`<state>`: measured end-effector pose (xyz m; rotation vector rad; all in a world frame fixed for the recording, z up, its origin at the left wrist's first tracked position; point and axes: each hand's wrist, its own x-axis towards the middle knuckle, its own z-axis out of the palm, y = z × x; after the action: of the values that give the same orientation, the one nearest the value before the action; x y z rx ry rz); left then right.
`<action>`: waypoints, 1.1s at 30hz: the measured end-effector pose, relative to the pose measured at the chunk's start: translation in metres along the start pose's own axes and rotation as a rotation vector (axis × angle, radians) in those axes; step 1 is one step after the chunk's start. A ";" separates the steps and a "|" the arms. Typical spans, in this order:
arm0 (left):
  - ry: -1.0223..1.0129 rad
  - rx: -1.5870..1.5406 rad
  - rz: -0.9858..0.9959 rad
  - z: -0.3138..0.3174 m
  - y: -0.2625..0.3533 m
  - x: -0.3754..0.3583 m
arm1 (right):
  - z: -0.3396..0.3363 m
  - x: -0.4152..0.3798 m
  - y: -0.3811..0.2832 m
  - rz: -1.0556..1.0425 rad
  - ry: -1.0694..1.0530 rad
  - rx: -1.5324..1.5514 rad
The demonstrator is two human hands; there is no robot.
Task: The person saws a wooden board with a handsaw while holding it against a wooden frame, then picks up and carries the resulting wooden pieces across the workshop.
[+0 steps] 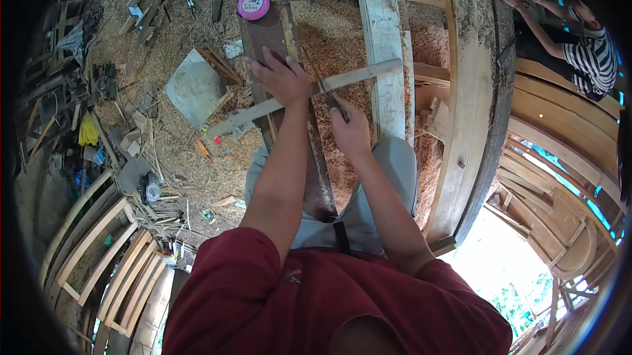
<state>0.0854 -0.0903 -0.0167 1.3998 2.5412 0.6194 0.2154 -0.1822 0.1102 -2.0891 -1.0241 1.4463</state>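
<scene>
My right hand [350, 130] is closed around the handle of a handsaw [322, 85], whose narrow blade points away from me and crosses a thin wooden strip [355, 78]. The strip lies slantwise over a dark brown board [315, 169] between my legs and reaches a pale, weathered plank [382, 39] on the right. My left hand [282, 78] is spread flat, fingers apart, over the brown board and against the strip, left of the saw. Beyond its fingertips, a pink tape measure [253, 5] sits at the board's far end.
Sawdust [178, 32] and wood scraps cover the ground. A pale square panel [195, 89] lies to the left, near an orange-handled tool [204, 149]. Long thick planks [469, 91] stand on the right. Past them is another person in a striped shirt [589, 58]. Slatted wooden frames [131, 276] stand lower left.
</scene>
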 end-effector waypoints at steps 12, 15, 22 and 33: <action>-0.019 0.277 -0.071 0.008 0.020 0.010 | -0.007 -0.001 0.013 -0.155 -0.082 0.106; -0.015 0.287 -0.074 0.008 0.018 0.010 | -0.012 -0.007 0.014 -0.198 -0.099 0.111; -0.027 0.334 -0.043 0.010 0.017 0.009 | -0.050 -0.062 -0.012 -0.002 -0.128 0.055; -0.050 0.324 -0.061 0.009 0.017 0.008 | -0.048 -0.065 -0.035 -0.005 -0.055 0.012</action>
<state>0.0970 -0.0733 -0.0172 1.4013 2.7219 0.1640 0.2350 -0.2042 0.1936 -2.0469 -1.0379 1.5119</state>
